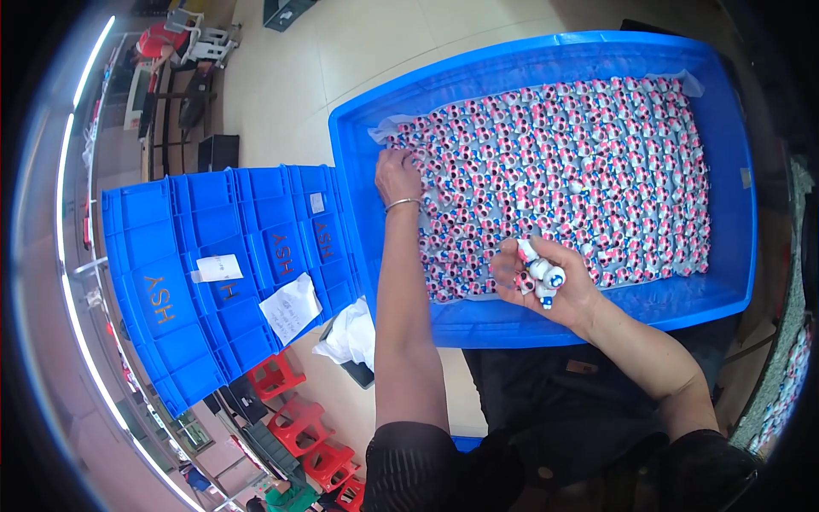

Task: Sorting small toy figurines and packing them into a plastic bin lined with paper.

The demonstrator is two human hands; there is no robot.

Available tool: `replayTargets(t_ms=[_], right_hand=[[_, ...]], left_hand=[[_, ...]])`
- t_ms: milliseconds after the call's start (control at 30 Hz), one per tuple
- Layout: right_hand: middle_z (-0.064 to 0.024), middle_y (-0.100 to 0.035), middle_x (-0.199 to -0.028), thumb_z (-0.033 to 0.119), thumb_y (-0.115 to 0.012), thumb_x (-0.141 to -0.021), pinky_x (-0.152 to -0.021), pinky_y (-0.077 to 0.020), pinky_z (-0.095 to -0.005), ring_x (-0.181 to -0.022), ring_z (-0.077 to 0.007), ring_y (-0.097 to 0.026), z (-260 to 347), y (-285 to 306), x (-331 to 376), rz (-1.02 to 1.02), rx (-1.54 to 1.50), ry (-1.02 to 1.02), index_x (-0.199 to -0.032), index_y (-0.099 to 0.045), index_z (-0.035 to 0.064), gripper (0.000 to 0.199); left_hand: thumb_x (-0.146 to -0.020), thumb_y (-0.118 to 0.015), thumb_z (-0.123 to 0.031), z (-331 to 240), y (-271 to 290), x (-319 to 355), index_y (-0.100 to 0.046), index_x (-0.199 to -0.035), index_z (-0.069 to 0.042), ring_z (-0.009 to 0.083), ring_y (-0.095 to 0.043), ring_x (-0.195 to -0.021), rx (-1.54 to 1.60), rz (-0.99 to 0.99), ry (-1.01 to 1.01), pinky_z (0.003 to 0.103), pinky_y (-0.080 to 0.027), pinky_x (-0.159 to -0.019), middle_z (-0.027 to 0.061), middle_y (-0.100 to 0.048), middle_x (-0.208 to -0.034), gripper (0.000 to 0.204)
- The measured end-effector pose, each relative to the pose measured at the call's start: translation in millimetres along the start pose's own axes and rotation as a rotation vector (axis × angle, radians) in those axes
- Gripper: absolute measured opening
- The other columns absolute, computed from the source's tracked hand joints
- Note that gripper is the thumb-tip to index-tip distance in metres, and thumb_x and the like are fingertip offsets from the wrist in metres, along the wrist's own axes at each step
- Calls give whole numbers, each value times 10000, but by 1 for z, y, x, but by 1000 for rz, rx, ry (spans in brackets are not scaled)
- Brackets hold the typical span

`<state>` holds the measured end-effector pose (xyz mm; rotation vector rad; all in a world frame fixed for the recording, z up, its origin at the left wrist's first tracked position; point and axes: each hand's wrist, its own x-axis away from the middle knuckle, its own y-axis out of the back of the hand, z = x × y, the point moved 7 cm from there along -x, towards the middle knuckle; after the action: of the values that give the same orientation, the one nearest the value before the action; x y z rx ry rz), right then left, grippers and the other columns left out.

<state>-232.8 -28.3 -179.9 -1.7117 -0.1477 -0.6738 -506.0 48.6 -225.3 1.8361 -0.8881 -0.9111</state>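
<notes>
Rows of small white, pink and blue toy figurines (pixel 563 171) fill the floor of a large blue plastic bin (pixel 546 329). My left hand (pixel 398 177), with a bracelet at the wrist, reaches to the left end of these rows. Its fingers are bent together and pointed down by the outermost figurines; what lies between the fingertips is hidden. Over the near part of the bin, my right hand (pixel 563 286) is turned palm up, its fingers curled around several loose toy figurines (pixel 546 275). These are mostly white with blue and pink parts.
A stack of blue crates (pixel 183 282) with paper labels stands left of the bin. Beside it is a dark container with white plastic bags (pixel 350 334). Red stools (pixel 303 427) sit lower left. A person in red (pixel 162 41) is at the far left. A pale liner (pixel 695 85) edges the rows.
</notes>
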Motion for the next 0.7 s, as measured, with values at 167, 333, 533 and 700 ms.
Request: replayTargets(t_ms=[167, 333, 533, 700], right_hand=[[-138, -587, -1138, 315, -534, -889, -856, -486, -405, -963, -228, -583, 5, 2, -3, 55, -34, 60, -1162, -539, 29, 396], [-99, -587, -1034, 292, -542, -901, -844, -491, -414, -1007, -234, -574, 11, -2, 25, 219, -197, 163, -1234, -489, 64, 407], [-132, -566, -1012, 191, -563, -889, -645, -530, -303, -875, -220, -588, 7, 7, 132, 245, -339, 373, -1179, -495, 57, 327], [-124, -523, -921, 93, -563, -866, -469, -463, -194, -682, -157, -536, 23, 46, 246, 269, -390, 577, -1140, -492, 81, 283]], left_hand=[[-782, -674, -121, -17, 45, 13, -672, -965, -32, 215, -610, -830, 238, -141, -26, 320, -489, -766, 115, -644, -933, 204], [-869, -613, -81, -80, 101, 83, -641, -1017, 13, 122, -588, -826, 673, 52, 111, 232, -491, -753, 65, -634, -954, 178], [-913, -564, -95, -113, 149, 193, -613, -1029, 30, 136, -600, -851, 1003, 190, 190, 246, -518, -751, 84, -626, -986, 178], [-904, -577, -92, -123, 136, 269, -617, -1011, 9, 146, -632, -811, 1349, 299, 328, 248, -536, -726, 96, -643, -981, 152]])
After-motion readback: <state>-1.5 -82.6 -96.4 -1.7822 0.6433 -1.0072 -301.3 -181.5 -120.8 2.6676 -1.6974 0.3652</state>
